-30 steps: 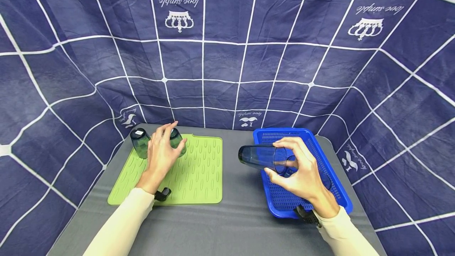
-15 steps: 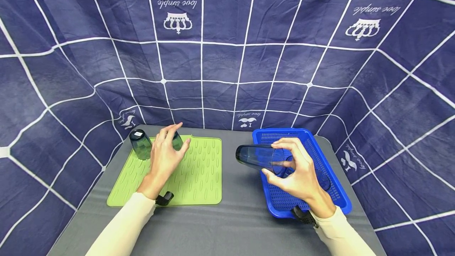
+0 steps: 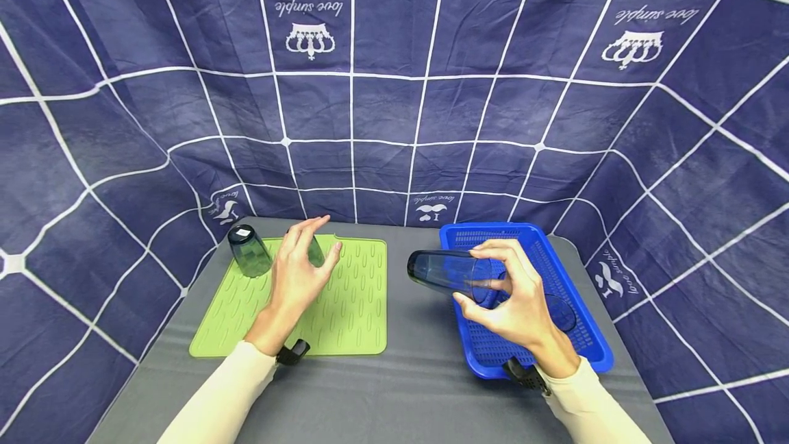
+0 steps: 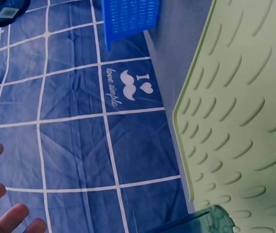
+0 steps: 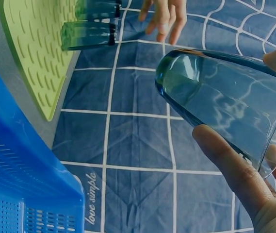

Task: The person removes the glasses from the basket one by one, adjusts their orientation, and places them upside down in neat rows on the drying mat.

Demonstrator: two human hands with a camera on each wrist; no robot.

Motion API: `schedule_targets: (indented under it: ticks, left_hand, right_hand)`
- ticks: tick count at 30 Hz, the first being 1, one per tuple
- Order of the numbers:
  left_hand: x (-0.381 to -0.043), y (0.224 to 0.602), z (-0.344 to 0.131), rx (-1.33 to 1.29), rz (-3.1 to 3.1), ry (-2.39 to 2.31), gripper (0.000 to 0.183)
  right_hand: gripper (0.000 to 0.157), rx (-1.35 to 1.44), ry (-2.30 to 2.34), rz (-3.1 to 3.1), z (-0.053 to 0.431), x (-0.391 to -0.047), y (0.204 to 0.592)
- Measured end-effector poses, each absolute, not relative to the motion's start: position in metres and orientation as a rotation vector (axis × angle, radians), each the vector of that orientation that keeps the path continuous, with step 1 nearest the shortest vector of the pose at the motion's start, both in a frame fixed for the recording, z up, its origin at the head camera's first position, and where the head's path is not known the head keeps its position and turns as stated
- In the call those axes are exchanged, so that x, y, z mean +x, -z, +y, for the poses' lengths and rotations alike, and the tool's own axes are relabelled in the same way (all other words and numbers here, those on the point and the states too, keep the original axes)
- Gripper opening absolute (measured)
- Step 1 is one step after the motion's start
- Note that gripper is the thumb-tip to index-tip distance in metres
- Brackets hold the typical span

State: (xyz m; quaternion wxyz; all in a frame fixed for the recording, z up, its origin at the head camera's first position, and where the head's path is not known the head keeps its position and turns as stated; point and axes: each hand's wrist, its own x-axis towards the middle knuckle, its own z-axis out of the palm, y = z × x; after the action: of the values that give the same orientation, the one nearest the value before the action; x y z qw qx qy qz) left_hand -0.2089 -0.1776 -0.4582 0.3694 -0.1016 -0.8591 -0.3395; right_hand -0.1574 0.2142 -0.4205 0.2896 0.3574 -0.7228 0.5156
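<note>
My right hand (image 3: pixel 520 297) grips a clear blue drinking glass (image 3: pixel 439 271) near its rim. The glass is tipped on its side, its thick base pointing left, over the left edge of the blue basket (image 3: pixel 473 355). My left hand (image 3: pixel 298 276) is raised over the green drying mat (image 3: pixel 351 314), fingers spread and nothing in them. Two drinking glasses stand upside down at the mat's back left: one glass (image 3: pixel 249 252) in plain sight, the other glass (image 3: pixel 316 251) partly hidden behind my left hand. The right wrist view shows my left fingers (image 5: pixel 163 22) apart from both.
Another glass (image 3: pixel 559 312) lies in the basket, partly behind my right wrist. Grey cloth (image 3: pixel 407 362) covers the table between mat and basket. A blue curtain (image 3: pixel 394 108) with white grid lines hangs close behind and along both sides.
My left hand has drifted right, away from the left glass, uncovering more of it and hiding more of the second one. My right hand and its glass have shifted very slightly left.
</note>
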Motion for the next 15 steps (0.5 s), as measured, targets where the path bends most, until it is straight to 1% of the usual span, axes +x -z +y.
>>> schedule_targets:
  ticks: [15]
  left_hand:
    - [-0.192, 0.448, -0.160, -0.358, -2.170, 0.893, 0.055]
  right_hand:
    - [0.074, 0.991, -1.395, -1.892, 0.208, -0.160, 0.421]
